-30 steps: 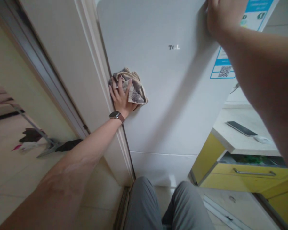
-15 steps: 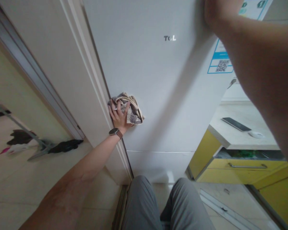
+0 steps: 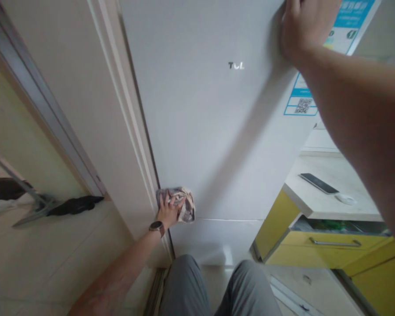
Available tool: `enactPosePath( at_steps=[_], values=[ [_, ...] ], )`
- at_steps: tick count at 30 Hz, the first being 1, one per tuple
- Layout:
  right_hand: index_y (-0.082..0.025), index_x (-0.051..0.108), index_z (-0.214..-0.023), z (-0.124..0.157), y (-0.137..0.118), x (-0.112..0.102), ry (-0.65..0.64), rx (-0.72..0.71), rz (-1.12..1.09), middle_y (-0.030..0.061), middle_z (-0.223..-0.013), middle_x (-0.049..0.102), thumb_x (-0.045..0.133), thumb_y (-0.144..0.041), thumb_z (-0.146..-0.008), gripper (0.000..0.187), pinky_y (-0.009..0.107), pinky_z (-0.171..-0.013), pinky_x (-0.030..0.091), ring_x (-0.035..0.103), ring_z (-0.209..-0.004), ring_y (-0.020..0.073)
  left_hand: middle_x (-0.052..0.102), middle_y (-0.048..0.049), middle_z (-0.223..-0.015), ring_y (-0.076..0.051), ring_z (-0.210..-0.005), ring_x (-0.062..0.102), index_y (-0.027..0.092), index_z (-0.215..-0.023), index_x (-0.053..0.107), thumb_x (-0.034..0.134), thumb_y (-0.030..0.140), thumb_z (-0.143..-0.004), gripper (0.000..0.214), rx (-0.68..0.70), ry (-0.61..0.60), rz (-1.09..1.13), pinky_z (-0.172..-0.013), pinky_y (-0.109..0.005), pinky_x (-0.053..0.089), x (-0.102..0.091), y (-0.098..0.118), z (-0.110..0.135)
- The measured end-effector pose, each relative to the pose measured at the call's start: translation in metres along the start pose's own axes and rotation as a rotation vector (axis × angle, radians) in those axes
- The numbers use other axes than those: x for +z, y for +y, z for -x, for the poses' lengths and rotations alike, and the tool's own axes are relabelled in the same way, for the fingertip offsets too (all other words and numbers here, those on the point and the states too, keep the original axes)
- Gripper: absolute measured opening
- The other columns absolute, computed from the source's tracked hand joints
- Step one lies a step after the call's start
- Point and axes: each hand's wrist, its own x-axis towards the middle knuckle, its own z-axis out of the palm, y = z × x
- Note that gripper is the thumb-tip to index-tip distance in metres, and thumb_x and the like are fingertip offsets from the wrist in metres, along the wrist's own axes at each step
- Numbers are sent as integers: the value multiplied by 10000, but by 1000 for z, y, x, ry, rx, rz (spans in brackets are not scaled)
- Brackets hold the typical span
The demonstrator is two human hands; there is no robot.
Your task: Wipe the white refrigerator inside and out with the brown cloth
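My left hand (image 3: 170, 210) presses a crumpled patterned cloth (image 3: 187, 208) against the white refrigerator door (image 3: 197, 131), fingers spread over it. The cloth lies at the door's left edge, just above the seam near the bottom. A watch (image 3: 156, 226) with a brown strap is on my left wrist. My right hand (image 3: 307, 26) leans on the upper right part of the same door, beside a blue and white label (image 3: 303, 103). Its fingers are partly cut off by the top of the view; the part that shows is stretched upward, and I see nothing held in it.
A white door frame (image 3: 118, 87) borders the refrigerator on the left. To the right, a counter (image 3: 316, 206) above yellow drawers (image 3: 316, 250) carries a dark phone-like slab (image 3: 318, 183) and a white mouse (image 3: 346, 199). A broom-like tool (image 3: 36, 206) and dark cloths (image 3: 75, 205) lie at left.
My left hand has slid down the door's left edge with the cloth, close to the lower seam. My right hand stays at the upper right; the view has tilted up slightly.
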Motion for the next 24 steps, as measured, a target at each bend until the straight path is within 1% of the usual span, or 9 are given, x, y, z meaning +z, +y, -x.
enactPosePath(
  at_steps=[3, 5, 8, 10, 13, 16, 20, 22, 24],
  values=[
    [-101, 649, -1173, 0, -5, -1, -18, 27, 63, 165, -1284, 638, 293, -306, -1049, 429, 500, -1110, 333, 522, -1278, 300, 626, -81, -1448, -407, -1462, 438, 486, -1497, 506, 685, 228, -818, 748, 294, -171, 32, -1181, -681, 353, 25, -4, 12],
    [-177, 634, -1104, 1, -6, -1, -37, 46, 74, 174, -1254, 644, 319, -301, -1048, 343, 505, -1095, 340, 512, -1217, 292, 615, -27, -1464, -351, -1445, 477, 519, -1529, 417, 636, 203, -823, 803, 402, -187, 30, -1171, -624, 405, 33, -12, 10],
    [-187, 596, -1026, 2, -4, 2, -52, 45, 69, 183, -1219, 638, 301, -329, -1058, 329, 497, -1082, 305, 486, -1178, 294, 589, 26, -1482, -259, -1454, 474, 545, -1540, 347, 539, 128, -839, 838, 518, -131, 36, -1199, -533, 403, 23, -25, -3],
    [-186, 579, -1005, 3, -2, 5, -51, 32, 43, 188, -1198, 636, 248, -373, -1071, 386, 502, -1068, 282, 467, -1169, 298, 592, 26, -1479, -238, -1462, 463, 546, -1534, 358, 542, 117, -837, 839, 545, -91, 25, -1211, -505, 391, 1, -32, -18],
    [-210, 581, -1005, 6, 2, 9, -31, 1, 3, 174, -1157, 639, 159, -454, -1073, 492, 515, -1050, 274, 447, -1171, 310, 569, -4, -1515, -279, -1502, 402, 520, -1553, 361, 629, 201, -849, 819, 496, -34, -37, -1233, -565, 339, -55, -38, -50],
    [-193, 609, -1045, 8, 4, 11, -25, -9, 4, 163, -1142, 629, 140, -476, -1060, 548, 541, -1043, 301, 477, -1178, 332, 495, -48, -1583, -334, -1548, 308, 464, -1577, 382, 667, 280, -863, 790, 418, 61, -122, -1255, -624, 245, -128, -39, -94],
    [-178, 635, -1086, 9, 3, 11, -43, -9, 1, 165, -1152, 633, 179, -448, -1051, 532, 557, -1064, 323, 508, -1185, 337, 347, -115, -1661, -359, -1584, 184, 325, -1607, 398, 631, 299, -889, 755, 158, 367, -150, -1282, -603, 138, -241, -39, -162],
    [-173, 639, -1089, 9, 3, 10, -52, -7, -3, 172, -1160, 637, 204, -425, -1044, 504, 556, -1078, 325, 511, -1196, 339, 265, -156, -1685, -373, -1589, 146, 249, -1628, 358, 608, 392, -913, 770, 87, 522, -87, -1282, -601, 120, -296, -37, -197],
    [-168, 637, -1082, 8, 3, 9, -69, -11, -7, 178, -1160, 641, 230, -404, -1034, 472, 551, -1089, 328, 516, -1200, 343, 222, -158, -1698, -397, -1581, 156, 242, -1637, 327, 588, 475, -917, 800, 25, 622, 5, -1267, -625, 127, -346, -32, -231]
  ],
)
